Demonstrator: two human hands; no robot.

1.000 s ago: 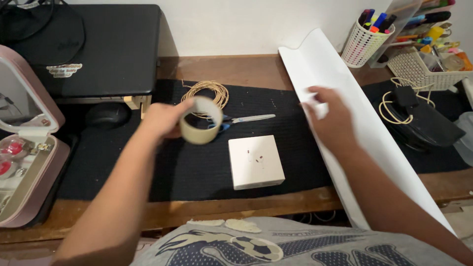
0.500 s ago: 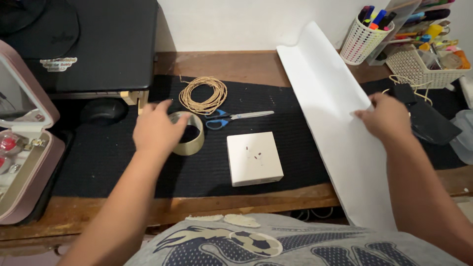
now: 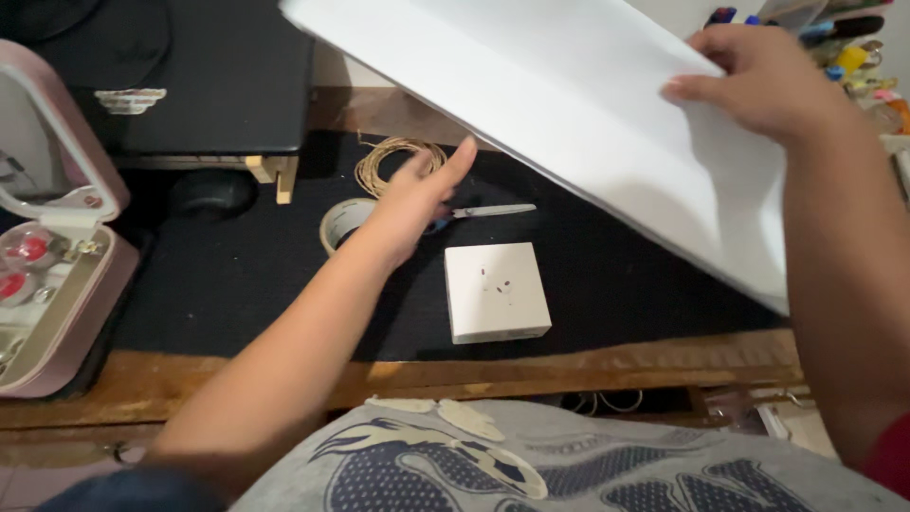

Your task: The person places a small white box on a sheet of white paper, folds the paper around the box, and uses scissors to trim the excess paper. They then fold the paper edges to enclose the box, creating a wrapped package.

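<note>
My right hand (image 3: 758, 81) grips the edge of a large white sheet of paper (image 3: 559, 114), lifted off the desk and slanting across the upper middle. My left hand (image 3: 412, 204) hovers with fingers apart over the black mat (image 3: 237, 284), above the scissors (image 3: 488, 212) and just right of a roll of clear tape (image 3: 341, 220). A small white square box (image 3: 496, 290) lies flat on the mat below the left hand. A coil of tan twine (image 3: 384, 161) rests behind the hand.
A pink open case with a mirror lid (image 3: 52, 275) stands at the left edge. A black laptop on a wooden stand (image 3: 190, 76) fills the back left. Pens and clutter (image 3: 844, 47) sit at the back right. The wooden desk edge (image 3: 569, 365) runs along the front.
My left hand has let go of the tape roll, which now lies on the mat. My right hand has raised the white sheet from the desk and swung it leftward.
</note>
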